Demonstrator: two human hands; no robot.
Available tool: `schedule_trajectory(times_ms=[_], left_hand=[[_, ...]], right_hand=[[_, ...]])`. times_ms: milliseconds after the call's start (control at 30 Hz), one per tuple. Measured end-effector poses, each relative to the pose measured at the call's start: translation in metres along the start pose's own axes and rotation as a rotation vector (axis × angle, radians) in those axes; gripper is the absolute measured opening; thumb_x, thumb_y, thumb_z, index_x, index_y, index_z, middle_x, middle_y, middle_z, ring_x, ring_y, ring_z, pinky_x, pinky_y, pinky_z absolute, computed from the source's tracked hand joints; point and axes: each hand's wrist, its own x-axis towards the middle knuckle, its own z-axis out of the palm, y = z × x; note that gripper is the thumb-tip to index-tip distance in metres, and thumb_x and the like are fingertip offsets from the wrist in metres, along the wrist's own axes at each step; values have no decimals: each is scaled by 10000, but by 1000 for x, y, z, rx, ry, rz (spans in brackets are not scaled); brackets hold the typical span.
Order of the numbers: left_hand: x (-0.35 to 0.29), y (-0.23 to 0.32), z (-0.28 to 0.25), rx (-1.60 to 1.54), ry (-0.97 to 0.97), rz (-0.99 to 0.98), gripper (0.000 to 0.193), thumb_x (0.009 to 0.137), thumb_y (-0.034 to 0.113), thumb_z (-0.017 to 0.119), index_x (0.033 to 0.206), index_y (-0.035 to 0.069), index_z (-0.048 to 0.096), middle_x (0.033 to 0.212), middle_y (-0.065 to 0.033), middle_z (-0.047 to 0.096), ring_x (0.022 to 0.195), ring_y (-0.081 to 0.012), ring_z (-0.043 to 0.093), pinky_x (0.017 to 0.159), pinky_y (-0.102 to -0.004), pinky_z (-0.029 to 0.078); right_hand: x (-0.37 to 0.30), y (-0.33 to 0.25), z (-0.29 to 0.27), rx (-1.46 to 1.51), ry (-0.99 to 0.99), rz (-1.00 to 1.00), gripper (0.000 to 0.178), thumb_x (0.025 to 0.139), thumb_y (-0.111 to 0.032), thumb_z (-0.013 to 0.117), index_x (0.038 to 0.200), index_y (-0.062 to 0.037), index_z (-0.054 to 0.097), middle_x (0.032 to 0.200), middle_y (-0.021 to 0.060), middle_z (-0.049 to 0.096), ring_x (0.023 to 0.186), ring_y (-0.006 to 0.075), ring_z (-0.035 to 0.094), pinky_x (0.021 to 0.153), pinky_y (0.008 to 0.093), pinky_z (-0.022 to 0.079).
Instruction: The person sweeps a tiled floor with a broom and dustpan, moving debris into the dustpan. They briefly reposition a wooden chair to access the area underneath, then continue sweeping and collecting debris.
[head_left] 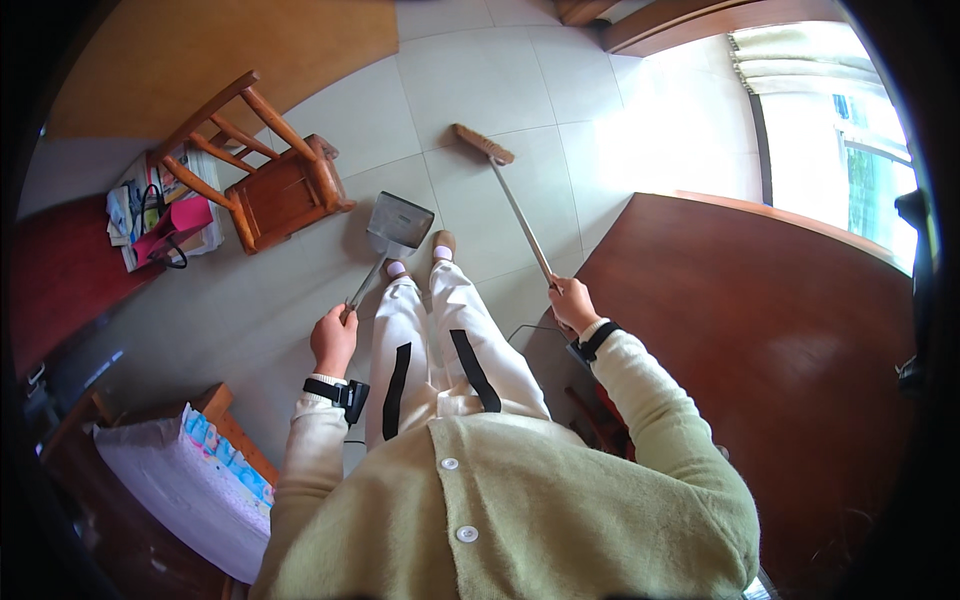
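The broom (484,145) reaches out ahead of the person over the floor (365,115), its head well apart from the dustpan (400,222). The right hand (573,304) is closed around the broom's handle; the left hand (333,340) grips the dustpan's handle. The pan sits just in front of the shoes (445,241); whether it touches the tiles, I cannot tell. Left of it stands a wooden chair (280,200), with a pink bag (172,230) beyond. A brown counter (760,330) fills the right side, near a bright window (872,175).
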Motion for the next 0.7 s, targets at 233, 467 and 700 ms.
schedule_trajectory(times_ms=[233,467,700], left_hand=[[-4,-10,-1,4,-30,-27,336,828,305,603,1069,75,647,947,-143,676,897,-322,637,781,-402,501],[-17,-4,-14,9,-30,-31,329,833,295,600,1063,66,652,954,-141,678,897,-316,639,780,-383,497],[-28,8,-31,25,-36,-50,334,839,301,598,1067,64,652,965,-142,677,903,-309,641,786,-376,496]], right_hand=[[-72,-19,-56,320,-197,237,294,875,-94,586,1160,-28,609,608,3,537,435,86,474,385,242,383],[-11,-28,-40,-31,99,-79,283,822,-174,602,1073,-55,656,784,179,663,697,299,653,649,372,515],[102,-71,-21,-95,160,-179,211,784,-117,528,915,-43,677,825,233,639,808,402,617,757,433,506]])
